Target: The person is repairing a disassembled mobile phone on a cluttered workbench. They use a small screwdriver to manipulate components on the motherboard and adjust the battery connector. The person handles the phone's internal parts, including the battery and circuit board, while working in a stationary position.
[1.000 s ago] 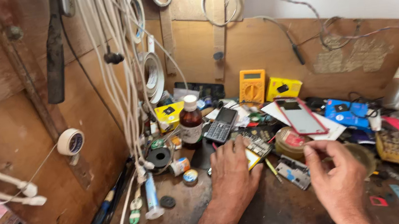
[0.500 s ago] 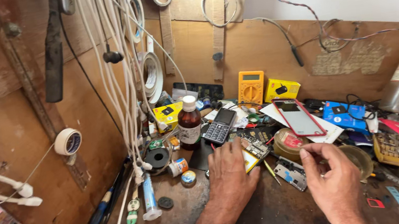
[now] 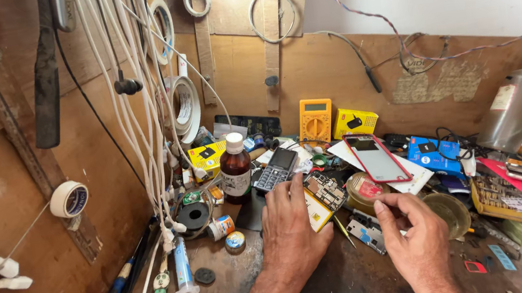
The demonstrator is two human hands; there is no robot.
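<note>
A: Head view, a cluttered repair tabletop (image 3: 355, 286): the left hand (image 3: 294, 234) lies flat, palm down, fingers spread and gripping nothing, its fingertips resting on an opened phone (image 3: 322, 198) with a yellow battery and a bare circuit board.

B: And the right hand (image 3: 419, 240)?

A: It is just right of that phone, loosely curled with thumb and forefinger drawn toward each other; whether they pinch anything I cannot tell. A small grey phone part (image 3: 366, 233) lies on the tabletop between the two hands.

B: What surrounds them?

A: A brown bottle (image 3: 235, 169) with a white cap stands far left of the left hand, a dark keypad phone (image 3: 277, 169) just beside it. A red-framed phone (image 3: 375, 158) lies farther off, above the right hand, and a yellow multimeter (image 3: 315, 120) leans against the wooden back wall.
</note>
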